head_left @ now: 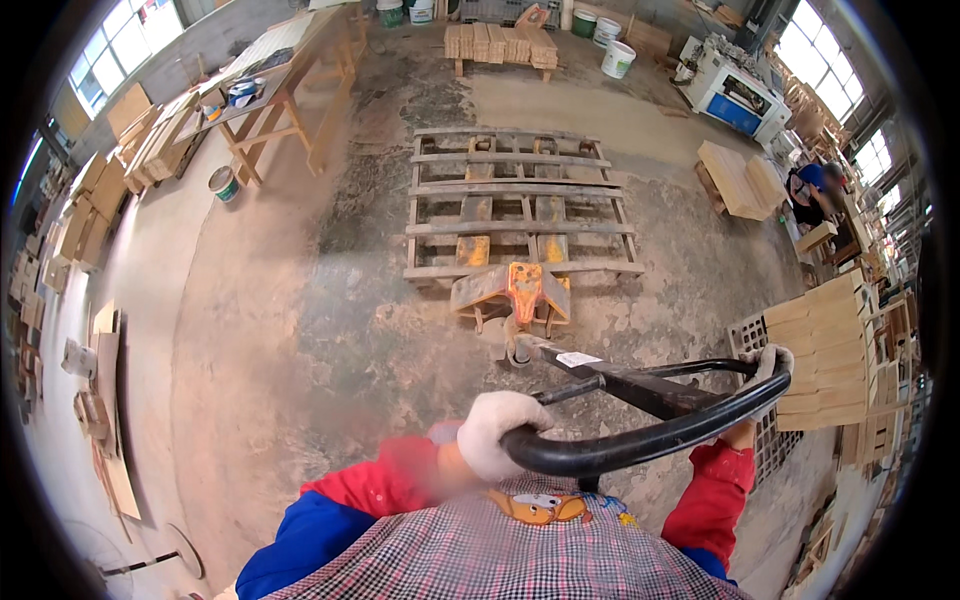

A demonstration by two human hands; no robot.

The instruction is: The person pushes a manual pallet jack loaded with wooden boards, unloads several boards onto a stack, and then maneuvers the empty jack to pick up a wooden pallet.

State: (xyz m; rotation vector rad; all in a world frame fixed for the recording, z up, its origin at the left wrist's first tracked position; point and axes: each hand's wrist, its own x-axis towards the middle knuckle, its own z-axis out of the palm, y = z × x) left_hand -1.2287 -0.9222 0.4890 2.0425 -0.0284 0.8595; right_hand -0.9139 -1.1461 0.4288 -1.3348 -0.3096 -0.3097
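Both my hands wear white gloves and grip the black loop handle (640,437) of a pallet jack. My left hand (500,432) is closed round the left bend of the loop. At the right bend my right hand (768,362) is wrapped round the bar, its fingers partly hidden. The handle's shaft slopes forward to the jack's worn orange and yellow body (524,290). Ahead of it lies a slatted wooden pallet (514,227) with nothing stacked on it. The jack's yellow forks (473,250) show between the slats, under the pallet.
Stacked boards (815,350) stand close by my right arm. Farther right are a second board stack (740,182), a person (812,195) bending at work and a white-and-blue machine (735,95). Another wood stack (500,45) stands ahead. A workbench (270,90) and a bucket (224,184) are left.
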